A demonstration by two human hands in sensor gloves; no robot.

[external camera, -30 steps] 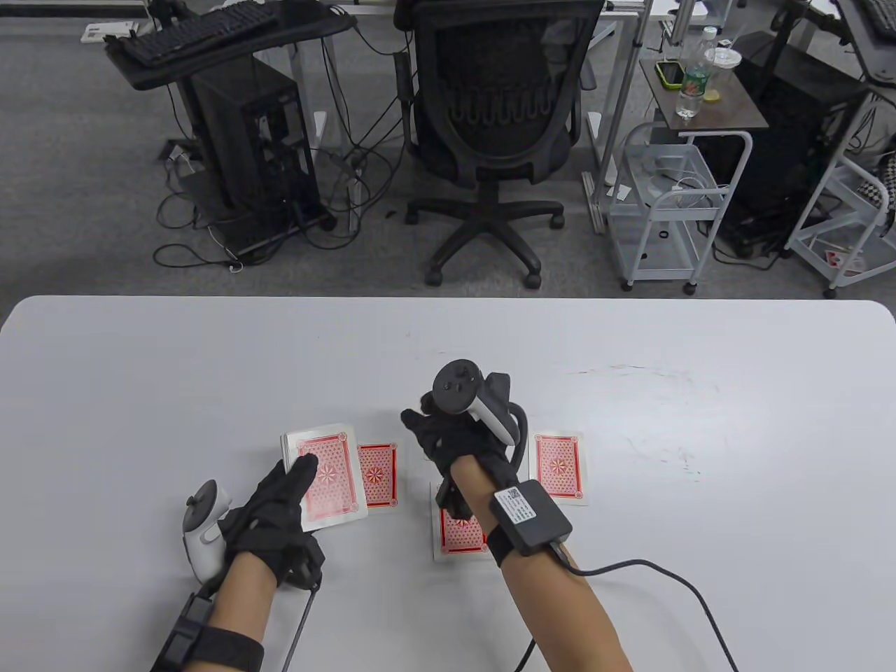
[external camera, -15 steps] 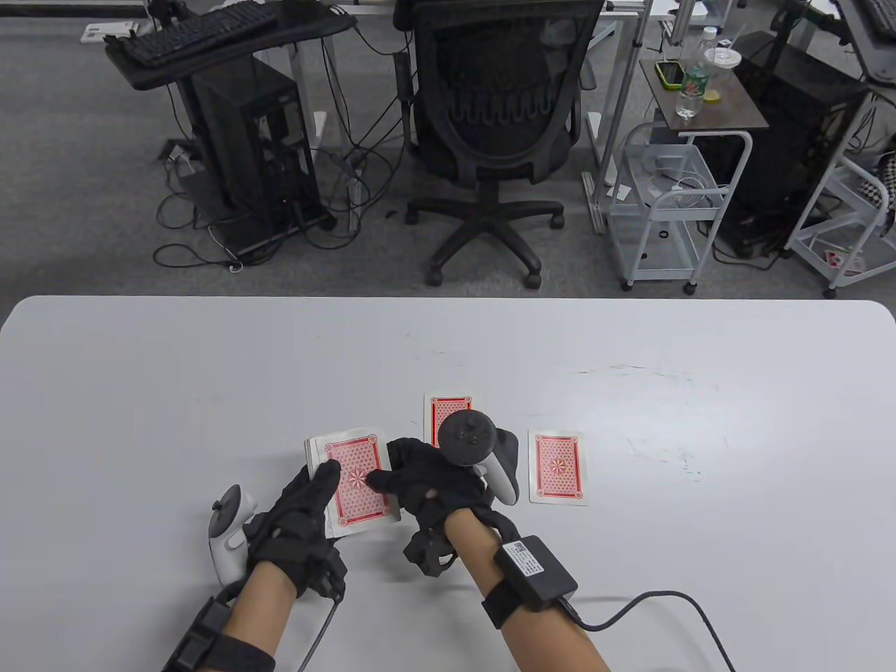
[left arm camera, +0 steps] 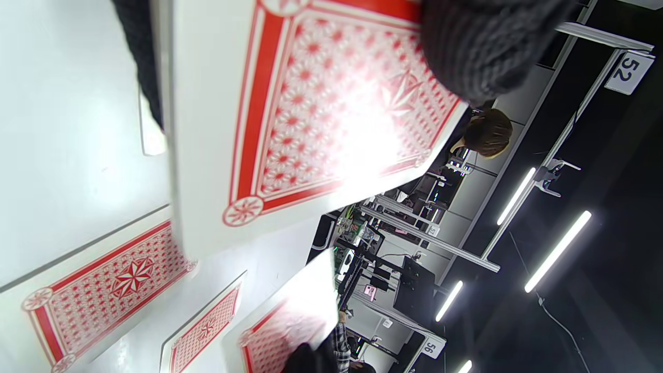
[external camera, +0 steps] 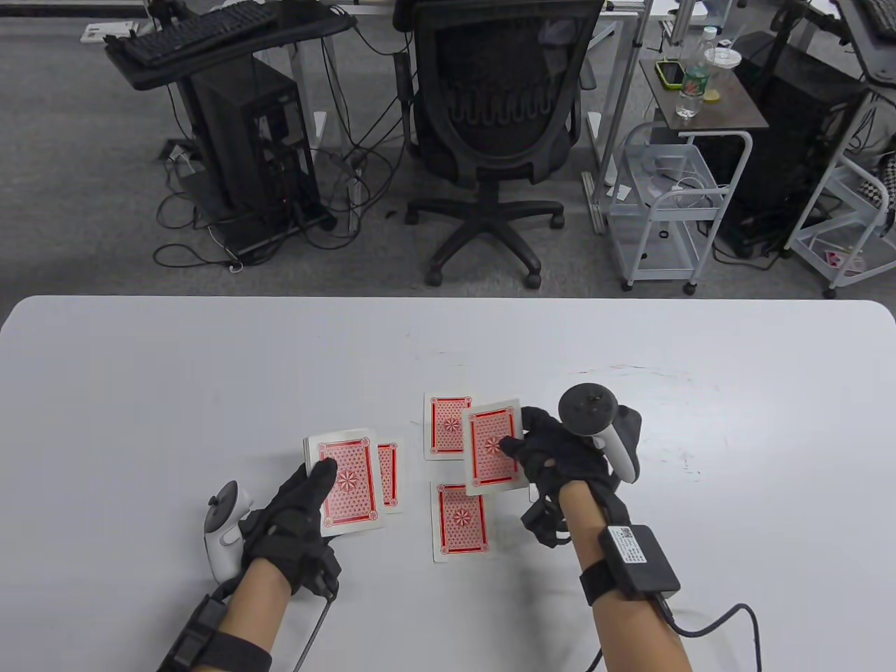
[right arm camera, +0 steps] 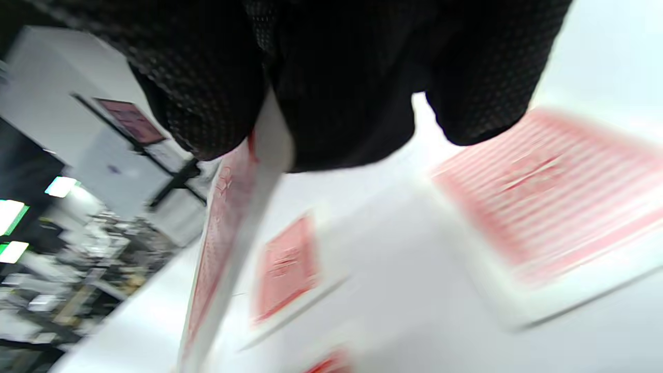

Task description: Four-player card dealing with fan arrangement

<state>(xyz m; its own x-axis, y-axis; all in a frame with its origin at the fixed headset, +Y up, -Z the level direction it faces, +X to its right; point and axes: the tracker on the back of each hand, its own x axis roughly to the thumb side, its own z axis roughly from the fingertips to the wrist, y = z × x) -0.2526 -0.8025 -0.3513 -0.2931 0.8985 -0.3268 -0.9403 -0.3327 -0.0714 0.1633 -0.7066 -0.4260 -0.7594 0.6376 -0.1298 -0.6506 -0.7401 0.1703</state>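
Red-backed card (external camera: 492, 448) is pinched in the right hand (external camera: 553, 448), above the table's (external camera: 140, 364) near-middle piles. Left hand (external camera: 297, 504) grips the deck (external camera: 346, 479). I'd lay it flat, offset, so the fan shows.

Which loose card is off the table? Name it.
The card pinched by the right hand. It hangs tilted above the others; the far card, near card and the one beside the deck lie flat.
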